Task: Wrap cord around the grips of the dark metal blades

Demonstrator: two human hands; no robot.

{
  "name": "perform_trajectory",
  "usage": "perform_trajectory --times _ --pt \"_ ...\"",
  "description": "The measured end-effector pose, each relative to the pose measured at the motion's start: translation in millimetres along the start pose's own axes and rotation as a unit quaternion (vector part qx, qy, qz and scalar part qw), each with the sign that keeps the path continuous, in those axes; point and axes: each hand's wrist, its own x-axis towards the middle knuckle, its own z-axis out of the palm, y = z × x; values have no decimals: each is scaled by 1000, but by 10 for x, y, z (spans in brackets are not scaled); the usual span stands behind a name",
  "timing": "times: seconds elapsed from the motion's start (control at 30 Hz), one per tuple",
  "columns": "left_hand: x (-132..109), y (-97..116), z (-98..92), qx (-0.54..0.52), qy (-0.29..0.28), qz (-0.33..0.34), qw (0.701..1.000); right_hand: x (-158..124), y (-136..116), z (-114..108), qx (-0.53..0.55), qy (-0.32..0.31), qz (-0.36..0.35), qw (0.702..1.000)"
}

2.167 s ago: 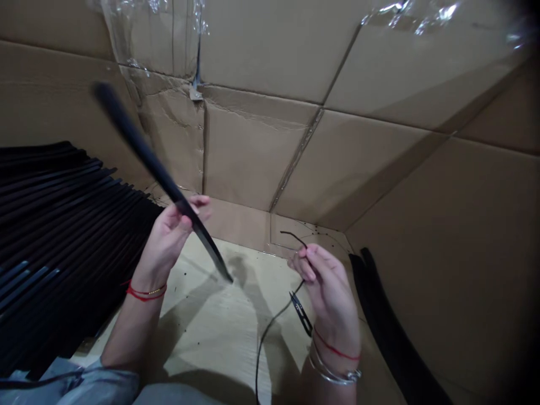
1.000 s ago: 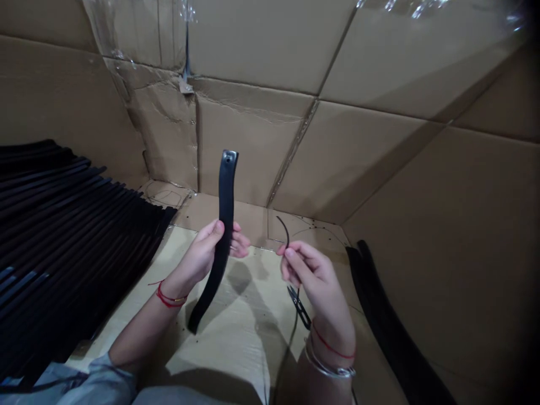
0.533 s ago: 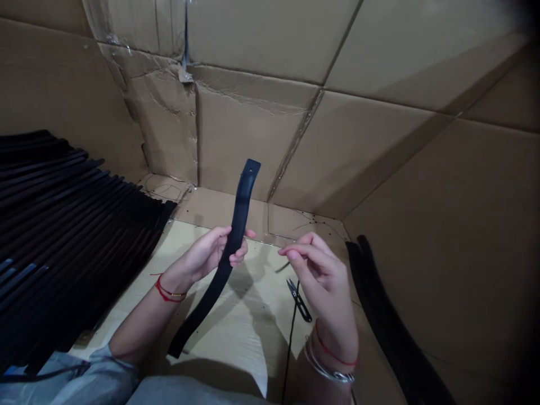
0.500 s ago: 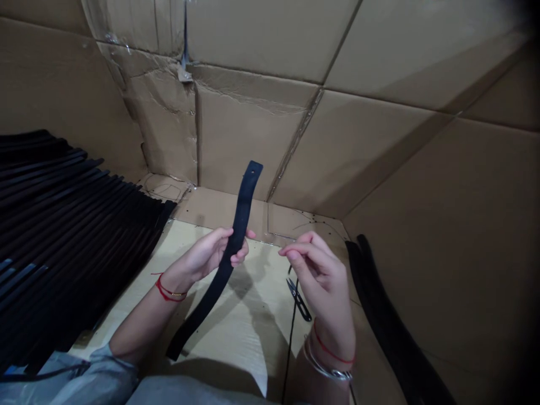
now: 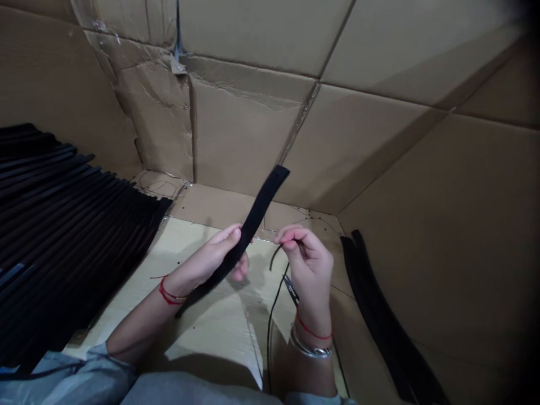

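My left hand (image 5: 219,253) is closed around the middle of a black strap (image 5: 257,216), which slants up to the right. A small hole shows near the strap's upper end. To its right, my right hand (image 5: 310,259) pinches a thin black cord (image 5: 273,260) between thumb and fingers. A short end of the cord bends down from the fingertips, apart from the strap. A longer cord (image 5: 270,332) hangs below, toward my lap. Behind my right wrist lie small thread snips (image 5: 290,289), partly hidden.
A large pile of black straps (image 5: 76,242) fills the left side. More black straps (image 5: 379,315) lean along the right cardboard wall (image 5: 472,225). Tall cardboard (image 5: 248,129) stands at the back. Loose threads and black specks lie on the pale work surface (image 5: 211,332).
The strap's top has tilted right as my left hand turned. My right hand has moved slightly left, and a cord end now shows at its fingertips. The snips are more covered.
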Motion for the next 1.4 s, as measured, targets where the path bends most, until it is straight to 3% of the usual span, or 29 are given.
perform_trajectory --times 0.1,0.23,0.47,0.67,0.8,0.97,1.4 --pt "-55 27 9 45 3 18 999 -18 11 24 5 18 22 1000" --pt "-51 37 0 37 -19 -12 999 -44 40 65 22 31 81 996" --pt "10 -34 55 -41 -65 -30 997 -12 44 88 -81 18 8 997" --pt "-56 -6 92 71 -97 13 993 -1 52 101 -130 -7 -32 991" --pt "-129 70 130 76 -83 15 994 5 54 116 -138 3 -65 988" --pt "-184 92 163 54 -77 -40 995 -1 56 152 -175 42 -81 980" --pt "-167 56 158 99 -59 -34 993 -31 20 211 -193 17 -84 978"
